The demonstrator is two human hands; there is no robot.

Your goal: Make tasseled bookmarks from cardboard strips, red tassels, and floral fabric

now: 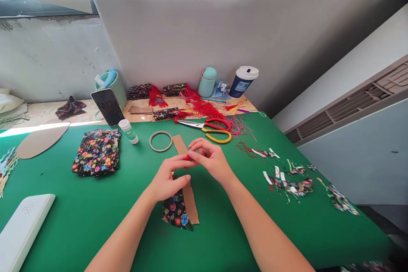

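Observation:
Over a cardboard strip (191, 208) and a piece of black floral fabric (177, 210), my two hands meet. My right hand (210, 160) has its thumb and fingers closed round a small red thing (187, 157), mostly hidden, whose kind I cannot make out. Next to it, my left hand (170, 178) has its fingers stretched out towards the red thing, with the thumb spread apart above the fabric and strip. The fabric lies along the strip's left side, partly under my left hand.
Around the hands lie a ring (161, 141), a glue stick (128, 131), scissors (212, 129) and a floral fabric stack (96, 152). Fabric scraps (291, 185) are at right, a white device (27, 229) at left. Behind stand a phone (107, 107), a flask (207, 82) and a cup (244, 81).

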